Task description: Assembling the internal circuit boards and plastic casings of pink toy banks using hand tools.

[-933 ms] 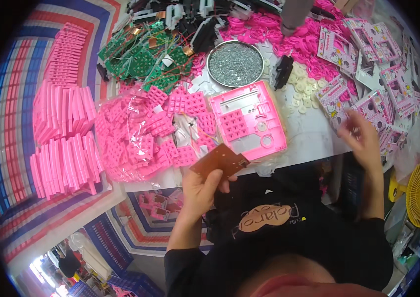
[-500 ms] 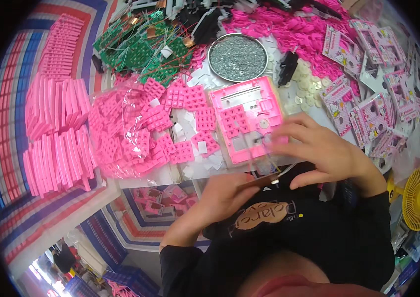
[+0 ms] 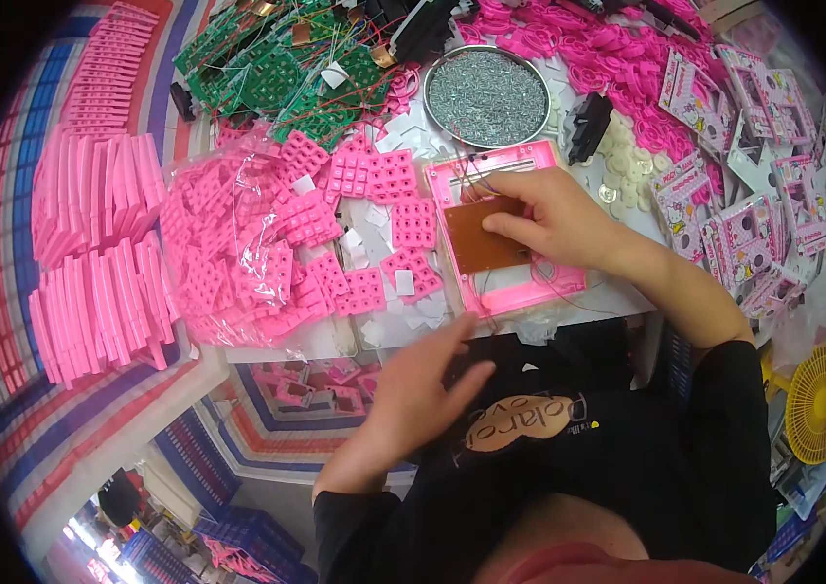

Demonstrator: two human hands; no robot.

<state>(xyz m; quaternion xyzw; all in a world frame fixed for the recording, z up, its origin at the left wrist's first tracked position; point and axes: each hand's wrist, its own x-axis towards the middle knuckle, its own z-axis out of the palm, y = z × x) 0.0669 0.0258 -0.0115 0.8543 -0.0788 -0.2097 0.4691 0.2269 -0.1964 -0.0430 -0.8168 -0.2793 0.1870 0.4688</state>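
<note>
My right hand [image 3: 561, 222] holds a brown circuit board [image 3: 474, 245] by its right side, thumb on top. The board lies over the inside of a pink plastic case half [image 3: 504, 300], covering much of it. Thin wires come off the board, some looping above it and some across the lower part of the case. Just below the case's near left corner is my left hand [image 3: 423, 387], with fingers apart and nothing in it. What lies under the board is hidden.
Left of the case is a bag of pink keypads [image 3: 238, 243], beside stacked pink panels [image 3: 102, 307]. Behind stand green circuit boards [image 3: 272, 83] and a round tray of small screws [image 3: 487, 58]. Pale discs [image 3: 630, 165] and printed panels [image 3: 744, 238] lie rightward; a yellow fan [image 3: 822, 404] stands lower right.
The brown board has gone from upright near my body to lying over the pink case, with my right hand on it. My left hand has let go of it and opened.
</note>
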